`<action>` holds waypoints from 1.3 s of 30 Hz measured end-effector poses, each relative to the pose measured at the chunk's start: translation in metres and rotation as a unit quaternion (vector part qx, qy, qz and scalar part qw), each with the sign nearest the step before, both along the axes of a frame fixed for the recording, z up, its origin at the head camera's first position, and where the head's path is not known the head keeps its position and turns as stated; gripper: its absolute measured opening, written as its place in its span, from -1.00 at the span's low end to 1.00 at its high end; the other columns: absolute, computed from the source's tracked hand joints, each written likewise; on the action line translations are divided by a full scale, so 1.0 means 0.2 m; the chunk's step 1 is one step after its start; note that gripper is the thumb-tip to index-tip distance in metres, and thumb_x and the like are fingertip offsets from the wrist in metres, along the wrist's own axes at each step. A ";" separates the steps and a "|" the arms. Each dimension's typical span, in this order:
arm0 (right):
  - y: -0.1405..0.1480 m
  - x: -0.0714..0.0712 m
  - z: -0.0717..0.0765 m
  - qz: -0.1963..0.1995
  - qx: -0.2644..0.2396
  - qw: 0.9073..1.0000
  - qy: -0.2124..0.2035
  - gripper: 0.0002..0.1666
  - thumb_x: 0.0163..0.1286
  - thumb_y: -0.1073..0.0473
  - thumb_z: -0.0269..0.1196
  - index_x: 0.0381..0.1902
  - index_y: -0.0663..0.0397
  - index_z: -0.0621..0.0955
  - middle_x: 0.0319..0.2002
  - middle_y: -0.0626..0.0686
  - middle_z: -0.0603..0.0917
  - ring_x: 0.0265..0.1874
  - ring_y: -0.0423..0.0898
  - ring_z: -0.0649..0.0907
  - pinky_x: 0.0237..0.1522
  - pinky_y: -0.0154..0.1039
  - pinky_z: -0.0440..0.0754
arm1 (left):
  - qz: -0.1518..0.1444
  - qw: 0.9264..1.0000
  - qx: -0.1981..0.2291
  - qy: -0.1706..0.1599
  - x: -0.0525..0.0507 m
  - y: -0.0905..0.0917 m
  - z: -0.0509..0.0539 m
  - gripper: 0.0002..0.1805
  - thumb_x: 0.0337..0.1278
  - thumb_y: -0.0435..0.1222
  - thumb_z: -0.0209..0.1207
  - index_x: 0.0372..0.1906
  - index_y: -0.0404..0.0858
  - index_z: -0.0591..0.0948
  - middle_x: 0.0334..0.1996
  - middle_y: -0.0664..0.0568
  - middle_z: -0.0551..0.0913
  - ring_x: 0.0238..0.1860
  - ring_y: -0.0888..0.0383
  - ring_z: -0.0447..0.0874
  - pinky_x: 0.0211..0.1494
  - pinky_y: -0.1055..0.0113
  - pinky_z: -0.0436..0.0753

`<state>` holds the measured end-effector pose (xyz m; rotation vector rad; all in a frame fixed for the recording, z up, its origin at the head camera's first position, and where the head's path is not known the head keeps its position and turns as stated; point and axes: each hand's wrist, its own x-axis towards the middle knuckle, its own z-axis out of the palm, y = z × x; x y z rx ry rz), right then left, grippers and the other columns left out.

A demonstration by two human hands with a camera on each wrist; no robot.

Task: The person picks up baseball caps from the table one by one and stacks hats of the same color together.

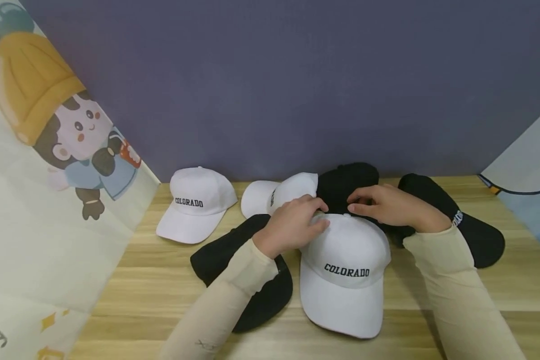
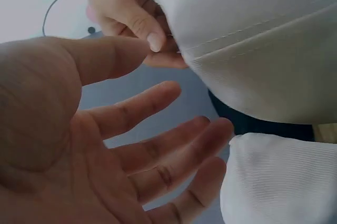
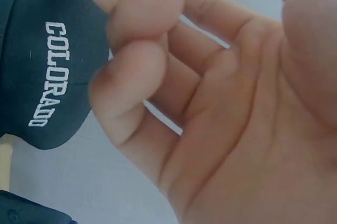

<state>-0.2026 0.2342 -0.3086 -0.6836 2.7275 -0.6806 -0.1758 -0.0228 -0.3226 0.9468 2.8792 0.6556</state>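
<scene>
A white cap (image 1: pixel 353 245) lettered COLORADO sits at the front, its brim toward me. My left hand (image 1: pixel 295 223) is at its back left edge, thumb and fingers spread apart around nothing; whether the fingertips touch the cap is unclear. Behind the crown hovers my right hand (image 1: pixel 384 204), fingers loosely bent and holding nothing. In the left wrist view, the open left palm (image 2: pixel 95 145) faces the white cap (image 2: pixel 253 39). The right wrist view has the bent fingers (image 3: pixel 137 76) beside a black COLORADO cap (image 3: pixel 58 66).
Another white cap (image 1: pixel 200 200) stands at the back left, and a white one (image 1: pixel 292 192) lies sideways behind my left hand. Black caps lie at the back (image 1: pixel 342 182), right (image 1: pixel 477 235) and front left (image 1: pixel 270 305). A dark wall (image 1: pixel 270 90) borders the wooden table (image 1: pixel 130 300).
</scene>
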 end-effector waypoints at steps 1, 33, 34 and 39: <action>0.00 0.00 0.00 0.003 0.000 1.000 0.000 -0.53 0.55 -0.06 0.21 0.19 0.14 0.64 -0.08 0.03 0.78 -0.25 -0.15 0.72 -0.23 -0.17 0.66 | -0.004 1.000 -0.004 -0.004 0.00 0.01 0.00 -0.64 0.46 -0.05 0.17 0.22 -0.07 0.62 0.19 0.06 0.65 0.06 0.11 0.68 0.02 0.27 0.65; -0.02 0.03 -0.01 0.034 -0.003 0.996 -0.080 -0.40 0.49 -0.09 0.27 0.27 0.23 0.58 -0.40 -0.03 0.64 -0.48 -0.13 0.57 -0.40 -0.25 0.55 | -0.035 0.997 -0.052 -0.046 -0.02 -0.02 -0.03 -0.61 0.47 0.00 0.15 0.25 -0.04 0.58 0.14 0.07 0.68 0.07 0.17 0.64 0.02 0.29 0.62; -0.02 0.03 -0.01 0.035 -0.003 0.996 -0.083 -0.40 0.49 -0.10 0.27 0.27 0.22 0.58 -0.40 -0.04 0.63 -0.48 -0.13 0.58 -0.40 -0.25 0.55 | -0.036 0.997 -0.053 -0.046 -0.02 -0.02 -0.03 -0.61 0.47 0.00 0.15 0.25 -0.04 0.58 0.14 0.08 0.68 0.06 0.18 0.64 0.01 0.29 0.62; -0.01 0.03 -0.01 0.043 0.004 0.995 -0.086 -0.42 0.50 -0.11 0.26 0.27 0.17 0.58 -0.41 -0.05 0.63 -0.47 -0.14 0.57 -0.37 -0.27 0.55 | -0.039 0.997 -0.054 -0.050 -0.02 -0.03 -0.02 -0.62 0.47 0.00 0.15 0.24 -0.03 0.58 0.15 0.09 0.67 0.07 0.19 0.63 0.00 0.30 0.62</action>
